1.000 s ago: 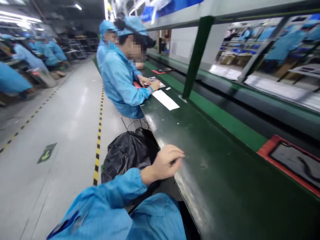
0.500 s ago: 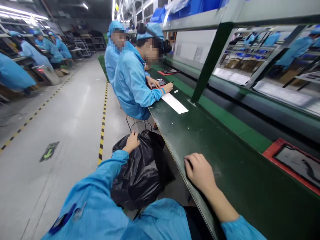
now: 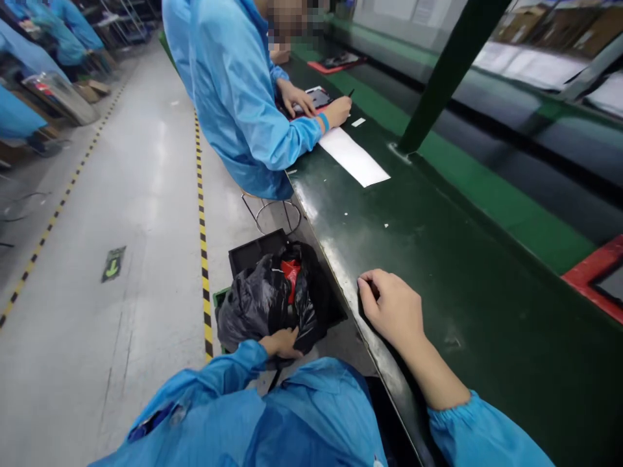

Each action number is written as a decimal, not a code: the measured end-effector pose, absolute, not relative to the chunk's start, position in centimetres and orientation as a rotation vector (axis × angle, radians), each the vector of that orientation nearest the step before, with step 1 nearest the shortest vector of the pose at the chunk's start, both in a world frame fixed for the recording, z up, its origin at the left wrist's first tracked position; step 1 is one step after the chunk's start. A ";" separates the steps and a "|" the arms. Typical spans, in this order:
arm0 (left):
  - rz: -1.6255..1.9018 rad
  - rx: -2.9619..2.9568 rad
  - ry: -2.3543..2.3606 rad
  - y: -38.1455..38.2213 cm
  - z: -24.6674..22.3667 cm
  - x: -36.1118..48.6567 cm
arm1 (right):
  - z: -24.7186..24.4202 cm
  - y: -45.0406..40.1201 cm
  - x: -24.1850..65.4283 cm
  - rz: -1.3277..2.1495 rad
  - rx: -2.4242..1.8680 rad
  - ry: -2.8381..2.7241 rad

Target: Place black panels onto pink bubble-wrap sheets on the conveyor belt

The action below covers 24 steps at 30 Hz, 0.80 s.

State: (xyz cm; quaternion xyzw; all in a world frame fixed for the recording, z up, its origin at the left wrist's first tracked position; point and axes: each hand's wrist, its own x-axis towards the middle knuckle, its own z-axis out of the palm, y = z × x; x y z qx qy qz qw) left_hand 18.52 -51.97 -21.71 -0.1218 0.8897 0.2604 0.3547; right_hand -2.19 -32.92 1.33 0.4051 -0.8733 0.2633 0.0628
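My left hand (image 3: 282, 342) is low beside the bench, at the near side of a black plastic bag (image 3: 253, 305). Its thumb and fingers close on the bag's plastic; some fingertips are hidden. The bag's mouth gapes, and a red item (image 3: 291, 279) shows inside, its kind unclear. My right hand (image 3: 393, 308) rests on the edge of the green workbench (image 3: 467, 311), fingers curled in and nothing visible in them.
Ahead, a co-worker in blue (image 3: 243, 97) leans over the bench beside a white paper strip (image 3: 357, 159). A black tray (image 3: 257, 250) and a stool (image 3: 277, 214) stand beyond the bag. A green post (image 3: 452, 78) rises from the bench; a red-framed tray (image 3: 596, 272) lies right.
My left hand has come down and toward me, from the bag's far top to its near side. The bag has sunk and opened, exposing the red item. The view has tilted down.
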 end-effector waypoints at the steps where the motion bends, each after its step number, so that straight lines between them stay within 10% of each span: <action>1: 0.726 -0.330 2.270 -51.0 -22.1 19.6 | 1.4 -32.9 -2.2 0.794 1.232 -2.635; 24: 0.469 -0.256 2.475 -63.3 -29.2 2.8 | 1.8 -32.8 -2.0 0.914 1.178 -2.686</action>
